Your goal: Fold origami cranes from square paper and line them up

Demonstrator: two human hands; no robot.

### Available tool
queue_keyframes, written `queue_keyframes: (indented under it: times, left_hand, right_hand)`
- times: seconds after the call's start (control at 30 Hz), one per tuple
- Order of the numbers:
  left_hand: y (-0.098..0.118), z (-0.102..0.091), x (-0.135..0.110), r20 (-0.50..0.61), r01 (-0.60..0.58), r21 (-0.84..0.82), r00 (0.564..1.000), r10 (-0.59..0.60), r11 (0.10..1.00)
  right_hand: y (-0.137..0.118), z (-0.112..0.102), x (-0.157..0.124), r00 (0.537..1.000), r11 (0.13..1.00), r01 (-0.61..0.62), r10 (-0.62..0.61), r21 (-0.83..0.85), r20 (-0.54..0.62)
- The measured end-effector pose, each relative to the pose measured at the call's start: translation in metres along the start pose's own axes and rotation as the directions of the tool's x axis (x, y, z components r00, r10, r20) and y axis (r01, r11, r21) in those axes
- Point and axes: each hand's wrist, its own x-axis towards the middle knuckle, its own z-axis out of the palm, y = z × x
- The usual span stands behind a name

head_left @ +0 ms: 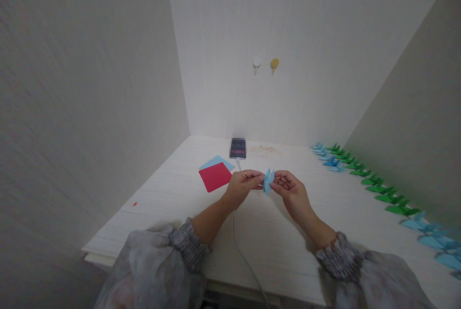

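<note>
A small folded light-blue paper piece (268,181) is held above the white table (173,193) between both hands. My left hand (243,185), with a ring on one finger, pinches its left side with closed fingers. My right hand (290,189) pinches the right side, fingers curled. Both forearms wear grey gathered sleeves.
Red paper (215,177) lies on a light-blue sheet (216,161) left of my hands. A phone (238,148) with a cable (241,246) sits at the back. Folded blue (327,157) and green (374,186) paper figures line the right wall. Two hooks (265,64) hang on the back wall.
</note>
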Motion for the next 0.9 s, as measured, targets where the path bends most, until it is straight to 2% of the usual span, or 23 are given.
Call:
queue_keyframes:
  times: [0.17, 0.3, 0.4, 0.53, 0.63, 0.9]
  left_hand:
    - [0.001, 0.0, 0.001, -0.016, -0.005, 0.042, 1.0, 0.005, 0.999]
    - [0.002, 0.001, 0.002, -0.029, -0.024, -0.002, 0.999, 0.024, 1.0]
    - [0.001, 0.001, 0.003, -0.04, -0.046, -0.003, 0.998, 0.046, 0.999]
    - [-0.002, 0.0, 0.003, -0.077, -0.079, 0.046, 0.994, 0.083, 0.996]
    - [-0.004, -0.001, 0.003, -0.078, -0.095, 0.057, 0.992, 0.099, 0.994]
    - [-0.009, -0.006, 0.004, -0.048, -0.131, 0.182, 0.989, 0.142, 0.975]
  right_hand:
    - [-0.002, 0.001, 0.0, 0.999, 0.998, 0.015, -0.012, -0.065, 0.05]
    - [-0.005, 0.003, -0.001, 0.989, 0.98, 0.145, -0.142, -0.135, 0.029]
    - [-0.009, 0.003, -0.002, 0.968, 0.911, 0.245, -0.248, -0.332, 0.034]
    - [-0.014, 0.004, -0.003, 0.937, 0.772, 0.341, -0.328, -0.537, 0.124]
    - [-0.014, 0.007, -0.003, 0.932, 0.746, 0.352, -0.334, -0.566, 0.14]
    - [-0.008, 0.008, -0.004, 0.94, 0.745, 0.333, -0.314, -0.578, 0.137]
